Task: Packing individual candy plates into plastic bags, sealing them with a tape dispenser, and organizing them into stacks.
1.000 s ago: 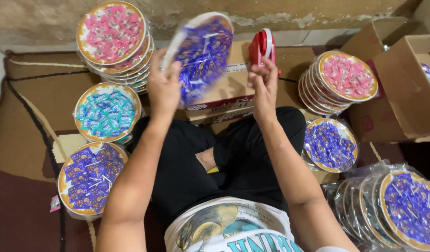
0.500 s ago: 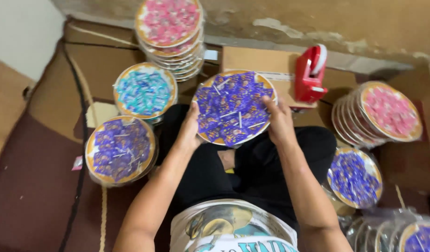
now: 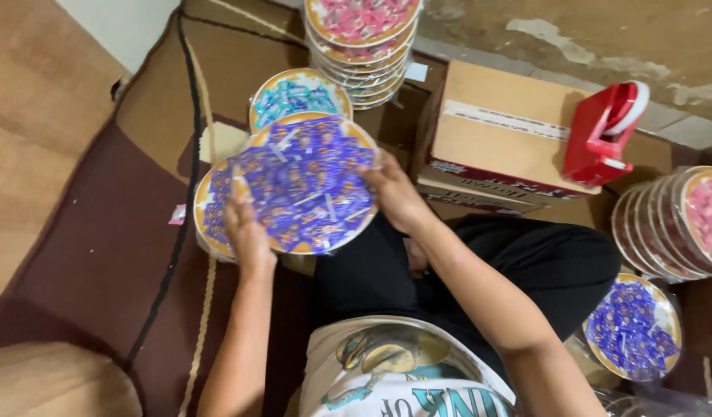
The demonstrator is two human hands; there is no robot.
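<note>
At the far left a brown mat (image 3: pixel 85 255) covers the floor, and a small pink scrap (image 3: pixel 177 215) lies on it near its dark stripe. Just right of that, my left hand (image 3: pixel 246 232) grips the near-left rim of a round plate (image 3: pixel 309 181) filled with purple wrapped sweets and sealed in clear film; my fingers curl under it and my thumb lies on top. I hold the plate tilted, above a second purple plate (image 3: pixel 209 220) that rests on the mat and shows only at its left edge. Behind these sits a plate of blue sweets (image 3: pixel 294 93), partly hidden by the one I hold. Further back, at the mat's far edge, stands a stack of pink plates (image 3: pixel 363 35). My right hand (image 3: pixel 394 193) clasps the plate's right rim, fingers closed on the edge. My crossed legs in black trousers (image 3: pixel 526 270) lie below it. Right of the hand is a cardboard box (image 3: pixel 502 123), and a red tape dispenser (image 3: pixel 603 131) stands on its right end. At the far right, more pink plates (image 3: pixel 680 224) lean in a row, and another purple plate (image 3: pixel 632 328) lies by my knee.
</note>
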